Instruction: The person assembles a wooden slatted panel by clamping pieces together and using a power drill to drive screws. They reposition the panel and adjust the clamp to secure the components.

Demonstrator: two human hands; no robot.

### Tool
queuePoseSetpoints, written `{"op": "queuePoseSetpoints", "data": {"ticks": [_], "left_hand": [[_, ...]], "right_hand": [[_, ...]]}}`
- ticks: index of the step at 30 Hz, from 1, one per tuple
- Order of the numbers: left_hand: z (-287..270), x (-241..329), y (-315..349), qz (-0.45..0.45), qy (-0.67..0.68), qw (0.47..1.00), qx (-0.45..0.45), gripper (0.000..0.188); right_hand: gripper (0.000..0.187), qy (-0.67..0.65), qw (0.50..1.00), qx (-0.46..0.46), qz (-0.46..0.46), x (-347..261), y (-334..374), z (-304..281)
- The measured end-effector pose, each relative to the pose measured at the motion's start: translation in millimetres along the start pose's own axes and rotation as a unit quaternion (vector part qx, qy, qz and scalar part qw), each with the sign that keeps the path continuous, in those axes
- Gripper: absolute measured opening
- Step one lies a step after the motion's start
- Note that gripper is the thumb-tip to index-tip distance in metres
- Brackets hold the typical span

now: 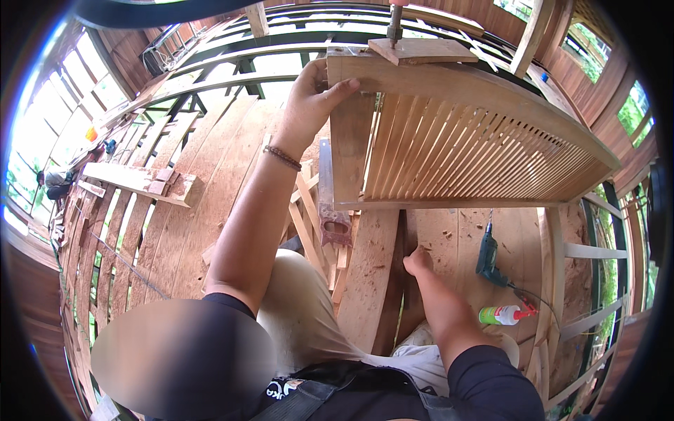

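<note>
A slatted wooden shutter panel [354, 144] stands raised in front of me, its thin slats fanning across the frame. At its upper left corner my left hand [316, 95] grips the frame, with the thumb over the near face. A clamp screw [395, 31] presses on a loose wood block [421, 50] at the panel's top edge. Lower down, just below the panel, my right hand [419, 261] is curled closed beside a dark plank gap; what it holds, if anything, is hidden. Left of it lies a handsaw [335, 228] with a brown handle.
On the plank floor at right lie a green power drill [491, 261] with its cord and a glue bottle [500, 314] with a red nozzle. Thick timber pieces [144, 181] rest at left, near open floor joists [133, 231]. Another person [56, 184] is at the far left.
</note>
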State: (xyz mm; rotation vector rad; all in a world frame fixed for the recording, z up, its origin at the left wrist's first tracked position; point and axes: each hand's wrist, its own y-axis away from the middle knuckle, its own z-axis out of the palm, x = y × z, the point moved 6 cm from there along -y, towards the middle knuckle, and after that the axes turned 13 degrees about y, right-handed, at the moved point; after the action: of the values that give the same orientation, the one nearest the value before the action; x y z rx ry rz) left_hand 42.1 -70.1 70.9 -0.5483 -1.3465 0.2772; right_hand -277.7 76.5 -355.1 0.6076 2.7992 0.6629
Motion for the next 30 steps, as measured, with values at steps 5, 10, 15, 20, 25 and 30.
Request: {"op": "queuePoseSetpoints", "data": {"ticks": [5, 10, 15, 20, 25, 30], "left_hand": [[0.9, 7.4, -3.6, 0.017, 0.072, 0.997, 0.02, 0.066], [8.1, 16.8, -20.4, 0.053, 0.058, 0.997, 0.011, 0.066], [-3.9, 4.8, -32.6, 0.066, 0.076, 0.994, 0.034, 0.061], [-2.0, 6.1, -43.3, 0.081, -0.014, 0.994, 0.078, 0.042], [3.5, 17.5, -51.1, 0.051, -0.051, 0.989, 0.126, 0.039], [-1.3, 12.1, -53.4, 0.069, -0.057, 0.985, 0.145, 0.039]], "right_hand": [[0.059, 0.008, 1.0, 0.025, -0.017, -1.6, 1.9, -3.4], [0.06, 0.002, 1.0, 0.025, -0.007, 2.3, 1.7, -3.7], [0.06, -0.006, 0.999, 0.032, -0.028, 2.6, -5.9, 3.6], [0.071, 0.003, 1.0, -0.001, -0.017, 7.2, -11.0, 12.5], [0.066, -0.011, 1.0, -0.027, -0.002, 11.0, -13.2, 17.0], [0.045, 0.02, 0.99, -0.134, -0.029, 23.8, -24.9, 13.1]]}}
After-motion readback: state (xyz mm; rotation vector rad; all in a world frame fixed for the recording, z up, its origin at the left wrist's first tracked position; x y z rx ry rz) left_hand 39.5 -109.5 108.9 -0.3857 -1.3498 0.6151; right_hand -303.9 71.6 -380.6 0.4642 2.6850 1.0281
